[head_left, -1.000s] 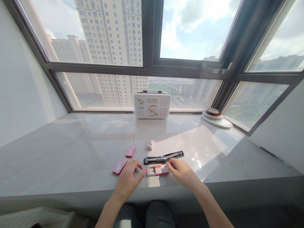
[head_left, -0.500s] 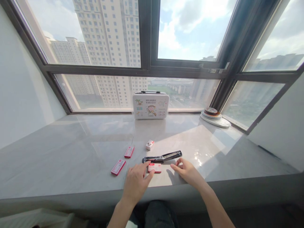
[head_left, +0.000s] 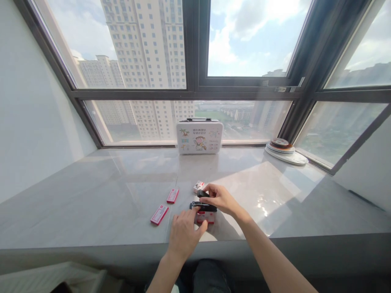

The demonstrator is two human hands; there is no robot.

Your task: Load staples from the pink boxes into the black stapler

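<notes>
A black stapler lies in front of me with its top arm swung up and folded back to the left over the base. My right hand pinches that raised arm between thumb and fingers. The index fingertip of my left hand rests on the left end of the base, while its thumb is spread apart by a red and white staple box. This box lies just in front of the stapler, partly in shadow. Behind the stapler sits a small white box, partly covered by my right fingers.
Two flat red and white boxes, a farther one and a nearer one, lie to the left. A white cartoon-printed case stands against the window. Stacked plates sit in the right corner. The sill's front edge runs below my hands.
My right hand has moved left and taken hold of the stapler's arm, which has swung up from the right toward the left. My left hand stays at the base. The view has shifted slightly.
</notes>
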